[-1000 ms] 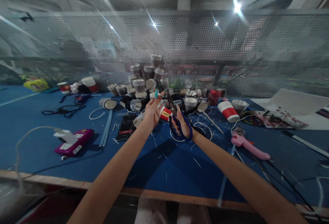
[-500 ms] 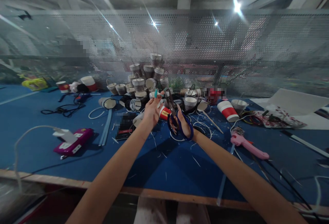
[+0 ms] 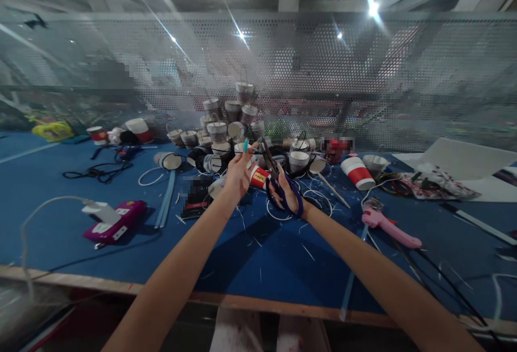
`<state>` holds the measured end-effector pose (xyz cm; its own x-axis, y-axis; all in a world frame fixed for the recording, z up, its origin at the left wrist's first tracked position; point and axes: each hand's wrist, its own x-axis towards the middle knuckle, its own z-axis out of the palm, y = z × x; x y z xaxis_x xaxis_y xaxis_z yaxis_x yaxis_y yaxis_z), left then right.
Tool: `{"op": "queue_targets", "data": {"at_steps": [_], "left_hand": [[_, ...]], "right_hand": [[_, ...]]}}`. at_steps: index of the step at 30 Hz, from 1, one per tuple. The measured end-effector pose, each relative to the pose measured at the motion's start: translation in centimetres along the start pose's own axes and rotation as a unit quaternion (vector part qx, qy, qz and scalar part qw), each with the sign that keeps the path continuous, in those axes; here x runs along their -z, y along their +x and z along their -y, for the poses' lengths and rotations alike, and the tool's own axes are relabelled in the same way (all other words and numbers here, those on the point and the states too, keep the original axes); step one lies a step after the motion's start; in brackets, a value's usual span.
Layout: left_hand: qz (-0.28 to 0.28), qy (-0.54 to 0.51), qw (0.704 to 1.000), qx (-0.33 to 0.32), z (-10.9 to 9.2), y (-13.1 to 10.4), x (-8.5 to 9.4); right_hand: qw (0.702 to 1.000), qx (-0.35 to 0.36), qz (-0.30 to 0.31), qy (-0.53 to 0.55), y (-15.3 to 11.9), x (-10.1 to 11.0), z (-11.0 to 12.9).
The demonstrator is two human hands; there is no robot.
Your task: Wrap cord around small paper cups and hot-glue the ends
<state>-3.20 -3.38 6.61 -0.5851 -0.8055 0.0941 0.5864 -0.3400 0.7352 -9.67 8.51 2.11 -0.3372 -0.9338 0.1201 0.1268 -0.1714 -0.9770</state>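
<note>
My right hand [image 3: 285,193] has its fingers through the dark blue handles of a pair of scissors [image 3: 270,158], whose dark blades point up and away. Just left of the blades, my left hand [image 3: 238,174] is closed in a pinch. A small teal strip [image 3: 245,145] shows at its fingertips; how far it runs toward the blades is too small to make out. Behind and between the hands lies a red and white paper cup [image 3: 259,177]. White cord [image 3: 278,217] lies in loops on the blue tabletop beneath my right hand.
Grey-white little buckets with wire handles [image 3: 218,132] are stacked at the back. On the right lie a pink glue gun [image 3: 390,225] and another red and white cup [image 3: 358,173]. A purple power strip [image 3: 117,222] with a white plug sits left, near clear glue sticks [image 3: 165,201].
Both hands stay in nearly the same place. The scissors' blades have shifted slightly near the left fingertips, and the view has tipped a little.
</note>
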Motion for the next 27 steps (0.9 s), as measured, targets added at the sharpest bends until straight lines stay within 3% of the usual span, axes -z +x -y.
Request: {"op": "queue_targets", "data": {"at_steps": [9,13,17,27], "left_hand": [[0.012,0.002,1.0,0.003,-0.2,-0.1,-0.1],[0.0,-0.006,1.0,0.007,-0.3,-0.1,-0.1],[0.0,-0.008,1.0,0.014,-0.6,-0.2,-0.2],[0.005,-0.019,1.0,0.018,-0.3,0.0,0.1]], "right_hand": [[0.999,-0.015,-0.029,-0.033,-0.3,0.1,0.0],[1.0,-0.014,0.004,0.001,0.0,0.3,-0.1],[0.998,-0.015,0.049,-0.032,0.1,0.7,0.0],[0.998,0.013,0.031,-0.047,0.3,1.3,-0.4]]}}
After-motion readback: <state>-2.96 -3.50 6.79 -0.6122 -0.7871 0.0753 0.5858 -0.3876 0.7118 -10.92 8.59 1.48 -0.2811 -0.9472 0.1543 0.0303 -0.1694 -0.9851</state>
